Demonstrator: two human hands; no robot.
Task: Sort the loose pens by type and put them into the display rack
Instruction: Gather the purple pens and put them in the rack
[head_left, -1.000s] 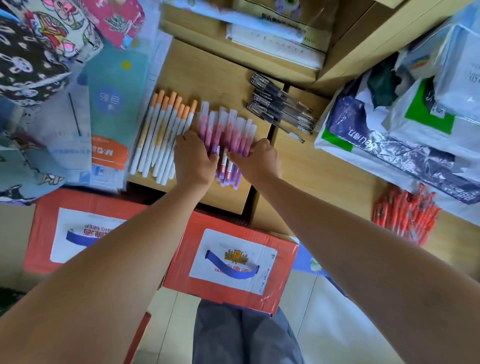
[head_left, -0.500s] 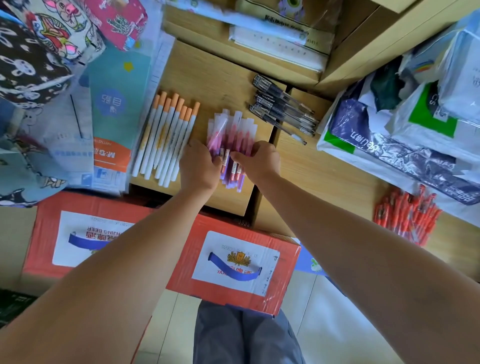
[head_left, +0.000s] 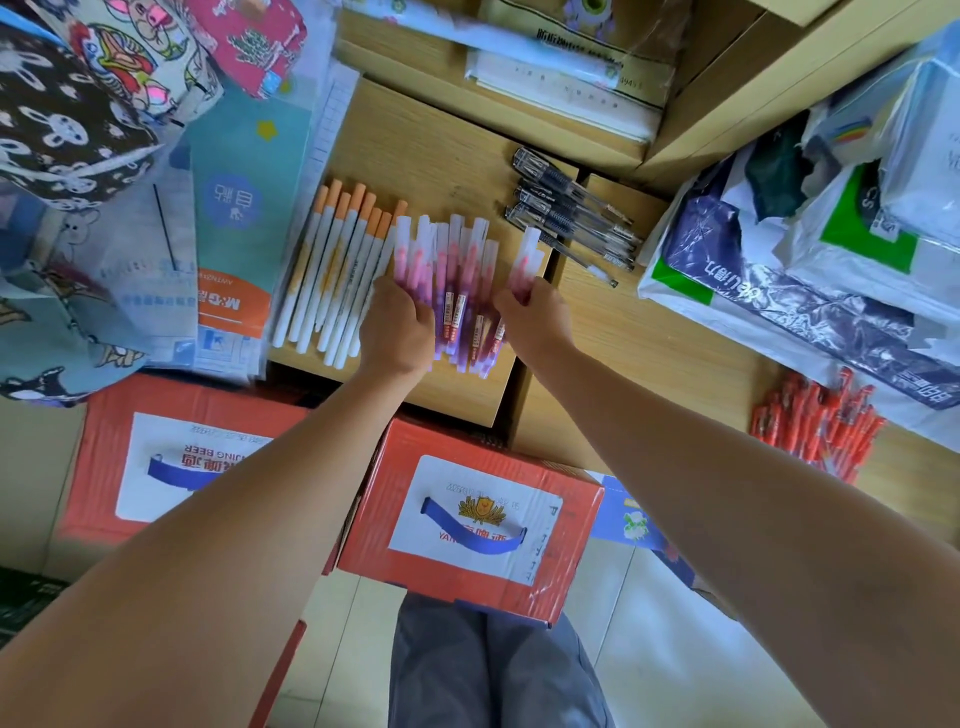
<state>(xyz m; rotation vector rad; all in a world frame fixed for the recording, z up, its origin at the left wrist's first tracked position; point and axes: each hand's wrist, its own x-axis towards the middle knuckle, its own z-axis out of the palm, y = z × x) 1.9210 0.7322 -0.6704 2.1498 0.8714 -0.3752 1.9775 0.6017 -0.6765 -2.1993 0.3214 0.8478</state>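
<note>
A bunch of pink-and-purple pens (head_left: 457, 280) in clear sleeves lies fanned on the wooden shelf top (head_left: 431, 150). My left hand (head_left: 397, 332) curls over the bunch's left side and holds it. My right hand (head_left: 532, 322) pinches a single pink pen (head_left: 525, 260) at the right edge, a little apart from the others. White pens with orange caps (head_left: 337, 270) lie in a row just left of the pink ones, touching them. Black gel pens (head_left: 571, 218) lie in a group at the upper right. Red pens (head_left: 815, 426) are heaped far right.
Two red cardboard boxes (head_left: 467, 519) stand below the shelf's front edge. Plastic-wrapped packages (head_left: 779, 270) crowd the right side. Folders and patterned bags (head_left: 156, 208) cover the left. Paper pads (head_left: 561, 88) lie on the shelf behind.
Both hands slid the pink bunch left until it meets the orange-capped pens. My right hand has drawn one pink pen off to the right of the bunch.
</note>
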